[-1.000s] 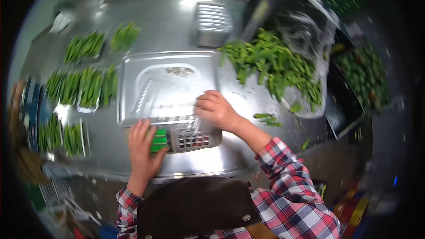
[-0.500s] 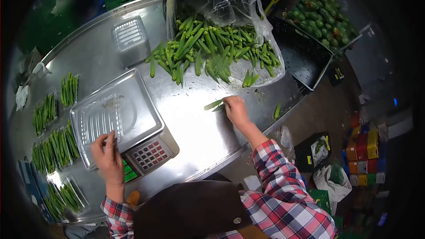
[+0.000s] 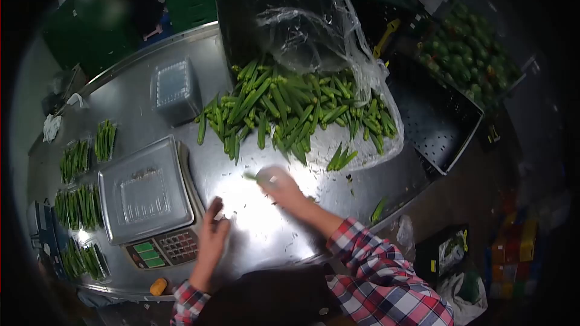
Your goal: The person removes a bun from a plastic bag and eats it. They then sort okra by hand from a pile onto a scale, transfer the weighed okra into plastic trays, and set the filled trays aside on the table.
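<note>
My right hand (image 3: 281,188), blurred by motion, is closed on a green okra pod (image 3: 249,176) above the steel table. My left hand (image 3: 212,235) hovers just right of the scale, its fingers partly spread and nothing visible in them. A clear plastic tray (image 3: 145,200) lies on the pan of the digital scale (image 3: 177,166). Beyond my hands, loose okra (image 3: 284,105) spills in a heap from a crate lined with a clear plastic bag (image 3: 302,30). Along the left, several clear trays hold okra in rows (image 3: 77,206).
A stack of clear trays (image 3: 173,93) stands behind the scale. One stray pod (image 3: 379,210) lies near the table's right edge, and a yellowish object (image 3: 158,287) sits at the front edge. A black crate (image 3: 438,118) and a crate of round green produce (image 3: 465,54) are at the right.
My left hand has moved right, off the tray on the scale, toward my right hand. My right hand, still with the pod, has shifted left. The view has tilted upward.
</note>
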{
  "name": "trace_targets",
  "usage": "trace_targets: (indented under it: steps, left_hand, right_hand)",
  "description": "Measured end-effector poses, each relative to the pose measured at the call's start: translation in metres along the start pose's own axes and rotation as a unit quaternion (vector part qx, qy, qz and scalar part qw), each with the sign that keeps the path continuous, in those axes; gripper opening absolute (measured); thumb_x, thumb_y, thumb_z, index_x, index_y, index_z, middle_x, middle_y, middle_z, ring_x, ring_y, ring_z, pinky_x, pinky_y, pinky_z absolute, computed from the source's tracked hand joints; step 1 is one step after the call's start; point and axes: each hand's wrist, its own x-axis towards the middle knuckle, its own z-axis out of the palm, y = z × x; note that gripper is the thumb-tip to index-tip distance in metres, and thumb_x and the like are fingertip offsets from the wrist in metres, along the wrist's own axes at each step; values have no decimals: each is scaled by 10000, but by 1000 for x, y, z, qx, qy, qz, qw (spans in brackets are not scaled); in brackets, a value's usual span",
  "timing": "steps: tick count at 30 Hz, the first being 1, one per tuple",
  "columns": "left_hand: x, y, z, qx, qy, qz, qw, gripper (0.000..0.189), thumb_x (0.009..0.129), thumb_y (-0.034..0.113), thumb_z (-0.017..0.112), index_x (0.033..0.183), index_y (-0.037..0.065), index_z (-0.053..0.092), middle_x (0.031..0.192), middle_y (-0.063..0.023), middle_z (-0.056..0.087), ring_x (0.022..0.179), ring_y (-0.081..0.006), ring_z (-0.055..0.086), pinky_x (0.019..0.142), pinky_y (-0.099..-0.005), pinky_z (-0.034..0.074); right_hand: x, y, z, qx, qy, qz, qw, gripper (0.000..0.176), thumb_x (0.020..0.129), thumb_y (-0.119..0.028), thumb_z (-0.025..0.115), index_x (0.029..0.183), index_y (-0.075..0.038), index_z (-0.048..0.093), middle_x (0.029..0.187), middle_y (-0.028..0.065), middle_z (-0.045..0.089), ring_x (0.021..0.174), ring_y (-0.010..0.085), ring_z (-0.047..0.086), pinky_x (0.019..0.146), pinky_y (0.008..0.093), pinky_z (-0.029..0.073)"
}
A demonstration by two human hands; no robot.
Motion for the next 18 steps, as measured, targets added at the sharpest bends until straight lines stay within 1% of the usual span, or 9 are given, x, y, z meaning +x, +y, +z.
trace_targets:
  steps: [1, 3, 5, 7, 11, 13, 15, 16, 18]
  left_hand:
    - [8, -18, 24, -107, -8, -26, 994, 469, 911, 161, 482, 1334, 16, 343, 1173, -109, 519, 1105, -199, 483, 972, -344, 368]
    - [21, -20, 53, -362, -41, -159, 917, 408, 946, 235, 442, 1287, 21, 381, 1130, -106, 535, 1061, -176, 509, 921, -332, 417]
    - [28, -27, 67, -446, -41, -186, 874, 273, 945, 267, 445, 1079, 33, 481, 1016, -81, 570, 923, -178, 568, 851, -339, 463]
    - [32, -12, 71, -458, -10, -219, 861, 257, 943, 247, 446, 1081, 32, 482, 932, -98, 585, 869, -205, 583, 835, -364, 470]
    - [32, -32, 61, -439, 36, -230, 868, 220, 934, 208, 458, 1038, 19, 502, 836, -111, 589, 798, -217, 581, 793, -378, 471]
    - [29, -36, 57, -445, 37, -223, 866, 201, 928, 187, 465, 1008, 10, 517, 805, -111, 590, 773, -214, 577, 775, -372, 469]
    - [28, -35, 56, -418, 36, -230, 878, 186, 922, 172, 474, 980, 5, 531, 788, -108, 589, 758, -210, 573, 765, -368, 467]
    - [25, -35, 56, -404, 38, -236, 883, 179, 918, 165, 478, 967, 3, 538, 780, -106, 588, 751, -208, 571, 760, -366, 465]
    - [21, -36, 59, -416, 63, -235, 876, 183, 918, 186, 485, 952, 18, 549, 768, -89, 587, 723, -189, 564, 728, -341, 470]
  right_hand:
    - [-4, -7, 3, -80, -34, -117, 989, 154, 798, -124, 620, 911, -27, 578, 864, 103, 546, 792, 218, 543, 700, 320, 447]
    - [-15, -20, 7, -105, -94, -160, 977, 198, 781, -121, 634, 948, -29, 579, 918, 112, 549, 896, 269, 516, 754, 340, 439]
    - [-16, -22, 2, -102, -145, -148, 973, 249, 776, -123, 645, 996, -32, 573, 959, 118, 555, 946, 277, 512, 796, 350, 437]
    - [0, -12, -14, -41, -112, -110, 987, 295, 769, -120, 657, 1037, -39, 565, 1008, 121, 553, 985, 283, 512, 844, 355, 426]
    - [90, 14, -73, -53, 186, -84, 978, 335, 785, -156, 637, 1063, -3, 528, 1079, 168, 512, 1019, 304, 489, 888, 364, 391]
    - [140, 4, -101, -214, 269, -118, 931, 526, 790, -156, 631, 1224, 30, 401, 1198, 196, 445, 1117, 331, 432, 962, 376, 340]
    - [194, 2, -112, -251, 293, -90, 918, 753, 771, -237, 667, 1342, 30, 255, 1330, 217, 330, 1236, 365, 310, 1028, 412, 261]
    - [221, 4, -114, -285, 352, -150, 879, 667, 776, -252, 650, 1296, 29, 341, 1284, 242, 400, 1149, 391, 409, 972, 436, 317]
    - [266, 23, -124, -316, 302, -119, 891, 522, 794, -241, 620, 1204, 20, 431, 1240, 234, 438, 1107, 385, 435, 922, 438, 347]
